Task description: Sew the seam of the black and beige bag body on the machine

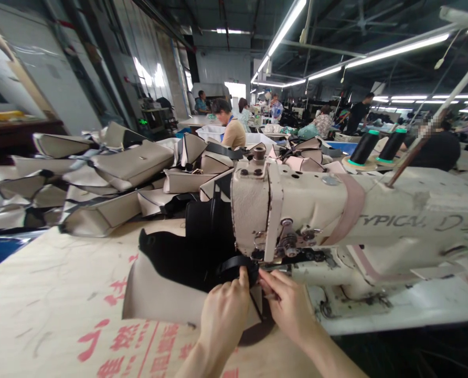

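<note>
A beige and black bag piece [167, 294] lies on the wooden table, its right part under the head of a cream sewing machine [253, 210]. My left hand [226, 310] rests on the piece with the index finger stretched onto a black strap [234, 265] close to the needle area; its other fingers are curled. Just right of it, my right hand [287, 299] has thumb and fingers pressed together at the edge of the piece by the machine. What lies between those fingertips is too small to name. The needle itself is hidden.
Many beige bags [131, 163] are piled at the back left of the wooden table [61, 294]. Two black thread spools [363, 148] stand behind the machine arm. A person in a tan shirt [234, 132] sits beyond the pile, with several others farther back.
</note>
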Demonstrator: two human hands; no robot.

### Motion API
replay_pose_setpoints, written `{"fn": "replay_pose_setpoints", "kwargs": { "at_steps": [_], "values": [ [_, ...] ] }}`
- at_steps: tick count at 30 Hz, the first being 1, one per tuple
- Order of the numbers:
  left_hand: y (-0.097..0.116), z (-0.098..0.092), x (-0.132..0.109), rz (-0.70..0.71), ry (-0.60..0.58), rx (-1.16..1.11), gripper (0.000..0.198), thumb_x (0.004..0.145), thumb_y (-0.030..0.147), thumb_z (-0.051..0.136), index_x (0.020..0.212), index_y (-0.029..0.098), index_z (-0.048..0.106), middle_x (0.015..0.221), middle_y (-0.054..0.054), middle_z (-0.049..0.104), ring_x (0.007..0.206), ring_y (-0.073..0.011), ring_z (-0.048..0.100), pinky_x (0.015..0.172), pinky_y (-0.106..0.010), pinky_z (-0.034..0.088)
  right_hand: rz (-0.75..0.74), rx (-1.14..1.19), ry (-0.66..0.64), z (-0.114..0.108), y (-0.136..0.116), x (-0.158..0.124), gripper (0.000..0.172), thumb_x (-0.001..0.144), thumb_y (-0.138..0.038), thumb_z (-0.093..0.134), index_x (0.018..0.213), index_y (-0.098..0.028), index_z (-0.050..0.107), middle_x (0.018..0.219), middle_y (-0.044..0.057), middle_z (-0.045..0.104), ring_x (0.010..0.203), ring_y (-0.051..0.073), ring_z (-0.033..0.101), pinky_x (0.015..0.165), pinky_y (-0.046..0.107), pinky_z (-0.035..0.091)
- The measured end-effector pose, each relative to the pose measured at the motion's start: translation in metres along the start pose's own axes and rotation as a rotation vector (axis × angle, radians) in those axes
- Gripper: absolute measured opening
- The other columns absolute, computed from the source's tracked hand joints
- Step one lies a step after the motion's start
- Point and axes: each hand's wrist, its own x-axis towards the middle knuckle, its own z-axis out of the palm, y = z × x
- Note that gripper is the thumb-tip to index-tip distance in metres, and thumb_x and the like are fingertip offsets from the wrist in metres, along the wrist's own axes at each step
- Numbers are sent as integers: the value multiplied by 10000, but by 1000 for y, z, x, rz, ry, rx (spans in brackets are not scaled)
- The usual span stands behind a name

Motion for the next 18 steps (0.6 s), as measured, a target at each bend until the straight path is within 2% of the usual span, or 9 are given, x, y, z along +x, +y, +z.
{"fn": "replay_pose_setpoints", "kwargs": {
  "at_steps": [8, 12, 18],
  "values": [
    [-1, -4, 6, 0, -50, -18, 515, 777, 26, 372, 1280, 53, 478, 759, -96, 689, 698, -218, 664, 636, -324, 503, 57, 96, 8, 4, -3, 5, 344, 836, -74, 414, 1098, -141, 626, 826, 68, 618, 767, 155, 596, 695, 235, 489],
    [-4, -7, 12, 27, -42, -18, 485, 777, 29, 363, 1238, 45, 510, 807, -103, 694, 740, -223, 667, 656, -320, 499, 25, 7, -11, 8, 2, 6, 431, 790, -28, 370, 1149, -108, 596, 860, 89, 612, 806, 175, 597, 744, 268, 499],
    [-7, -6, 15, 37, -2, -27, 430, 778, 43, 371, 1163, 70, 563, 778, -91, 690, 718, -225, 667, 632, -317, 489, -23, -168, -98, 3, -2, 9, 516, 729, -3, 352, 1195, -83, 559, 874, 101, 608, 791, 214, 604, 695, 314, 525]
  ]
}}
